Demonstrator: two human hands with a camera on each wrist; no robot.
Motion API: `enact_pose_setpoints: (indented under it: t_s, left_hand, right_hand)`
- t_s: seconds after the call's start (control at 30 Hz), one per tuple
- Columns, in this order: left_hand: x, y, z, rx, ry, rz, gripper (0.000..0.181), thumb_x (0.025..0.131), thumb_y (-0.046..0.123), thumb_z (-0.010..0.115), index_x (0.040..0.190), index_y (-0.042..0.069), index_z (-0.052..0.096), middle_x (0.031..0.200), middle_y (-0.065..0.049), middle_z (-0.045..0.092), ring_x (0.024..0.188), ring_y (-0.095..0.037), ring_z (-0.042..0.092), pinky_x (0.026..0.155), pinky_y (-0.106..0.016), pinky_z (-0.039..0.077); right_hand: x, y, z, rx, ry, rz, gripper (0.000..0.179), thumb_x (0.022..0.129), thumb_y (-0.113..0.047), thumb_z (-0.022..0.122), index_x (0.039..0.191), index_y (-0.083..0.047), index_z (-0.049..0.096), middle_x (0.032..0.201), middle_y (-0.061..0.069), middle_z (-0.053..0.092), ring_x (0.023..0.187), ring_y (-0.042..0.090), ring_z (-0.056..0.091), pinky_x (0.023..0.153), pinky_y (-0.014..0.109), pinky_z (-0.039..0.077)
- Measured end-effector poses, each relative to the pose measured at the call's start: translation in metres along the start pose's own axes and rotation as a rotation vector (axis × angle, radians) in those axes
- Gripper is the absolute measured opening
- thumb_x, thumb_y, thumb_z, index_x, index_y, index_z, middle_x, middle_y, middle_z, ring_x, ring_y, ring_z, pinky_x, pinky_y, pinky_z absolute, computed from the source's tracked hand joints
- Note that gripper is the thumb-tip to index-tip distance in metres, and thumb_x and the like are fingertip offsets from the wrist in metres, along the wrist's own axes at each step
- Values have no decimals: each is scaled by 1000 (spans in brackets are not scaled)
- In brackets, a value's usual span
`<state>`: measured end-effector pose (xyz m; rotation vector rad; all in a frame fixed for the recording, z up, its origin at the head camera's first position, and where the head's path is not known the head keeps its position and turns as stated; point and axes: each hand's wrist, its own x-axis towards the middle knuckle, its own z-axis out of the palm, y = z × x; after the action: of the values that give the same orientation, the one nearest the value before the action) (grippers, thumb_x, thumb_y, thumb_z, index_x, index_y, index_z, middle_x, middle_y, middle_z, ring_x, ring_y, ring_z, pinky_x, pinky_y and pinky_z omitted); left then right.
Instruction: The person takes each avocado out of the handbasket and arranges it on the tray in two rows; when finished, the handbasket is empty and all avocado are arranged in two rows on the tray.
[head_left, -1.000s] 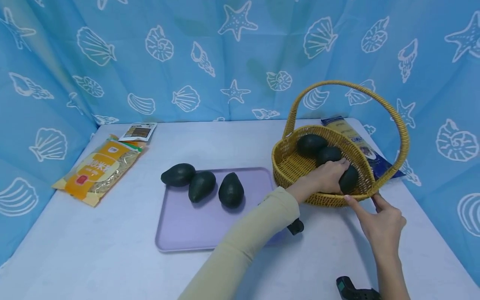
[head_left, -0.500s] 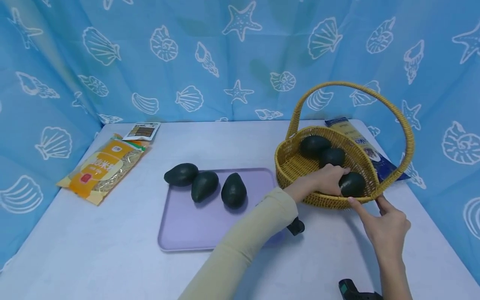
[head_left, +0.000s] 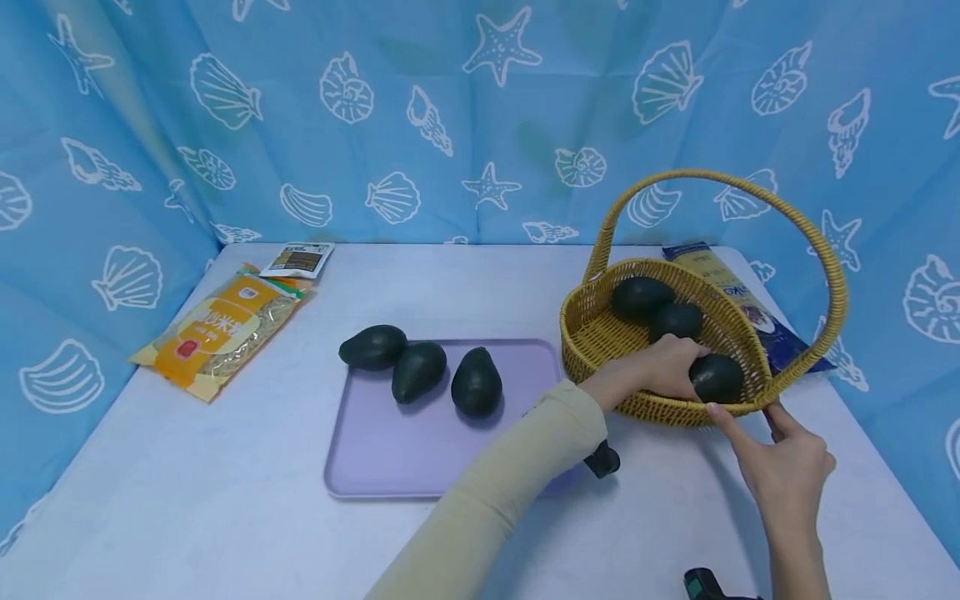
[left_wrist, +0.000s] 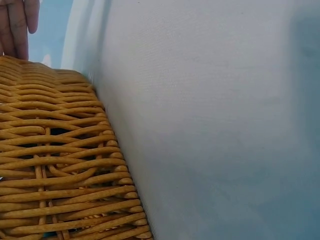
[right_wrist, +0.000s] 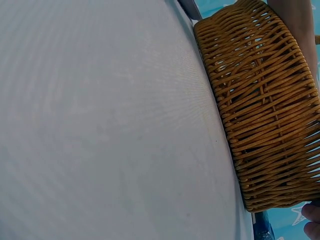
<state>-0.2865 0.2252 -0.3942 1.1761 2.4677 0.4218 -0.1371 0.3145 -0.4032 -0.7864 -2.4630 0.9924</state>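
My left hand [head_left: 671, 367] reaches over the front rim into a yellow woven basket [head_left: 588, 343], up against the left side of the front avocado [head_left: 717, 379]. Its fingers are mostly hidden inside, so I cannot tell whether they grip that fruit. Behind it in the basket lie two more dark green avocados, a middle one [head_left: 677, 321] and a rear one [head_left: 641, 298]. My right hand [head_left: 787, 467] pinches the basket's right front rim, thumb in front and fingers behind. The basket's woven side [right_wrist: 265, 105] fills much of the right wrist view.
Left of the basket is a lilac tray [head_left: 390, 467] with three avocados [head_left: 476, 383] at its back half. An orange food bag [head_left: 225, 329] and a small packet [head_left: 298, 260] lie back left. Behind the basket is a blue-and-gold bag [head_left: 780, 337]. A shell-patterned curtain [head_left: 450, 200] surrounds the table.
The head view has shifted slightly. My left fingers have slid a little toward the basket's front, uncovering more of the front avocado, which sits slightly nearer the front rim. My right hand keeps its hold.
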Motion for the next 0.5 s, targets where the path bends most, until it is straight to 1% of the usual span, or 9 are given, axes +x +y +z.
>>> enact_pose_setpoints:
  t_s: [0.07, 0.13, 0.23, 0.4, 0.5]
  left_hand:
    - [0, 0, 0, -10, -1, -6, 76, 83, 42, 73, 148, 20, 39, 141, 11, 50, 124, 0, 49, 99, -13, 41]
    - [-1, 1, -1, -22, -3, -17, 76, 82, 43, 73, 147, 21, 40, 140, 11, 51, 124, -1, 48, 99, -13, 41]
    - [-2, 1, -1, -40, -2, -28, 75, 82, 43, 74, 147, 21, 42, 139, 12, 51, 124, -2, 47, 99, -14, 40]
    - [-6, -1, -2, -88, 15, -30, 74, 81, 43, 74, 145, 21, 44, 140, 12, 51, 126, -4, 44, 99, -15, 40]
    - [-7, -1, -3, -126, 25, -42, 72, 81, 41, 75, 144, 21, 46, 139, 12, 52, 125, -4, 44, 98, -16, 40]
  right_hand:
    - [0, 0, 0, -3, 1, 3, 74, 80, -49, 73, 134, -2, 53, 128, 28, 54, 124, 49, 48, 108, 64, 27]
    - [0, 0, 0, -6, 3, 8, 75, 80, -49, 73, 135, -2, 53, 128, 27, 54, 124, 49, 49, 105, 64, 33]
    - [1, 1, 0, -6, 6, 4, 75, 80, -49, 73, 134, -2, 53, 128, 27, 55, 123, 48, 50, 101, 63, 37]
    - [0, 1, 1, -6, 21, -7, 75, 79, -49, 74, 133, -1, 54, 126, 27, 56, 122, 47, 51, 99, 62, 40]
    - [0, 0, 1, -6, 21, -11, 74, 79, -49, 74, 133, -2, 54, 126, 28, 56, 121, 48, 51, 100, 63, 39]
